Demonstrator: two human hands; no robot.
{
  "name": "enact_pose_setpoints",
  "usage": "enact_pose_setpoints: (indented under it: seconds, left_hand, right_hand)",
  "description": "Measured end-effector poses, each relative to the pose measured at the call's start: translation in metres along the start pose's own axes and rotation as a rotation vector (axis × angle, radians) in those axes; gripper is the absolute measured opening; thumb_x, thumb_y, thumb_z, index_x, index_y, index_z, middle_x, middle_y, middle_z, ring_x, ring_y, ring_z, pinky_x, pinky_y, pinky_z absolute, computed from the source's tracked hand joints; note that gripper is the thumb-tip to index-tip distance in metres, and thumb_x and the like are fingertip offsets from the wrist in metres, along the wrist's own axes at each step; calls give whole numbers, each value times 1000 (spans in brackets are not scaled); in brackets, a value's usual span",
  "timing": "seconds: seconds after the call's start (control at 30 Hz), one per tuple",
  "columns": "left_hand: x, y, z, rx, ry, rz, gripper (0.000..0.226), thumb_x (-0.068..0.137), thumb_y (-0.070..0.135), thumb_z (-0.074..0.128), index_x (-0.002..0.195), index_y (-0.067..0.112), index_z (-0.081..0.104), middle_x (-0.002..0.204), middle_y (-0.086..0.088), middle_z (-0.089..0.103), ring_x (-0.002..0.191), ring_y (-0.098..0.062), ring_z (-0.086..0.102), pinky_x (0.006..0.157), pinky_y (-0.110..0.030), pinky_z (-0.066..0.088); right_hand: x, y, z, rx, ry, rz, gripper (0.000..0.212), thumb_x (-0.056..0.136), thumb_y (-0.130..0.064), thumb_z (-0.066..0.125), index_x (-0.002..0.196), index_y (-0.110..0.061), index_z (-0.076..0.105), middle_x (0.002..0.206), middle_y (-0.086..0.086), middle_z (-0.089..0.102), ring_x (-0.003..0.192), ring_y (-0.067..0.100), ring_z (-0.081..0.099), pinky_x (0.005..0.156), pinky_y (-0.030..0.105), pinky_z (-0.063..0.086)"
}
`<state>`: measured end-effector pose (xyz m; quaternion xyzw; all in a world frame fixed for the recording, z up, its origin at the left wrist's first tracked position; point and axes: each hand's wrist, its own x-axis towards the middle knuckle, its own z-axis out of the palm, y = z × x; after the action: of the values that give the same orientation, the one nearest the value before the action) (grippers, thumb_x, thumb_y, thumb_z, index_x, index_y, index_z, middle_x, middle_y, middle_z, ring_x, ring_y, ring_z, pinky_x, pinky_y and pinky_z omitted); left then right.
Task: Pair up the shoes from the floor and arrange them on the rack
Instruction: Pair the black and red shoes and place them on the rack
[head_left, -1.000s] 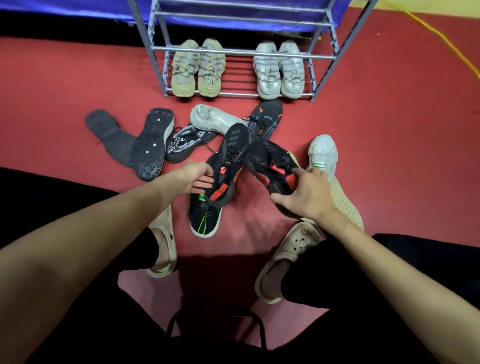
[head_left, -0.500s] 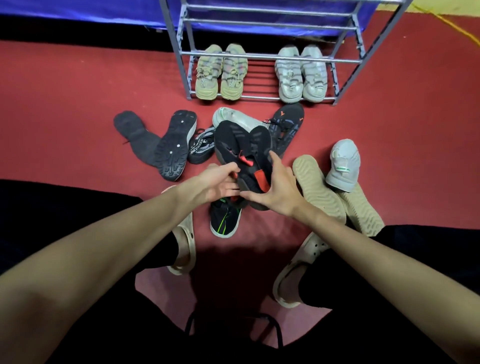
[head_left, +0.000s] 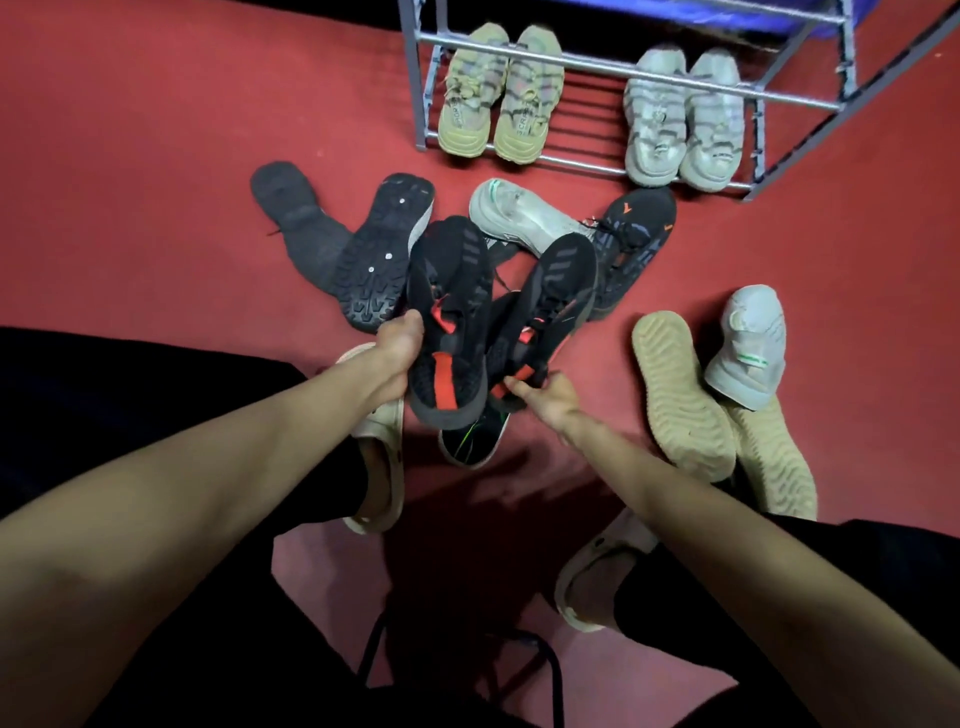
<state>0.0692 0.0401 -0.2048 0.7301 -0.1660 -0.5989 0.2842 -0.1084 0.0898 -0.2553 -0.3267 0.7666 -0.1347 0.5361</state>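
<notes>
Two black sneakers, red-orange accents, toes up; both hands grip one each.

Two black shoes with red-orange straps were held up side by side, toes pointing away: the left black shoe gripped at its side by the left hand, the right black shoe pinched at its heel by the right hand. The grey metal rack carried an olive striped pair and a pale grey pair on its bottom shelf. On the red floor lay two black shoes sole-up, a whitish shoe on its side, a dark shoe with orange marks, two tan soles, a light grey shoe and a black shoe with green lines.
</notes>
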Motion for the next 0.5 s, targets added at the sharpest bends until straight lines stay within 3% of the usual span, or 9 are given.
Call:
enact_pose_setpoints:
  seconds: [0.07,0.13,0.2,0.27,0.37,0.5]
  left_hand:
    - [-1,-2,3,36,-19,14,25,90,14,41,69,12,52,79,-9,60,69,-24,57,71,-34,48]
    - [-5,-1,7,64,-43,32,24,91,16,45,70,11,55,79,-9,62,67,-21,58,72,-34,51]
    - [-7,0,8,58,-65,30,19,91,17,50,74,10,58,87,-12,65,68,-22,61,80,-40,54]
    - [-13,3,8,28,-96,19,16,89,12,51,75,10,59,82,-10,68,69,-22,64,76,-38,56]
    - [-30,18,2,42,-147,-17,17,79,3,51,68,15,54,51,1,58,51,-15,54,54,-21,46]
    - [-49,39,-8,69,-177,-20,11,60,6,52,65,16,53,53,0,52,56,-19,47,61,-24,41]
  right_hand:
    - [11,0,13,56,60,11,26,81,-21,72,100,-3,67,96,9,66,87,16,59,88,34,51]
    - [23,4,19,105,51,46,7,82,-12,69,86,-8,67,91,7,63,86,17,58,88,36,52]
    - [30,6,18,112,30,69,13,81,-10,69,73,-13,60,88,9,64,84,21,60,88,41,54]
    - [31,4,15,63,38,23,7,81,-15,69,83,-9,66,93,13,69,87,26,66,88,48,55]
    - [15,-11,-2,19,82,-41,26,85,-20,64,103,-1,66,102,16,69,94,30,66,89,45,53]
    - [-6,-25,-36,34,123,-110,26,90,-26,56,91,-1,65,104,22,68,93,37,64,82,51,52]
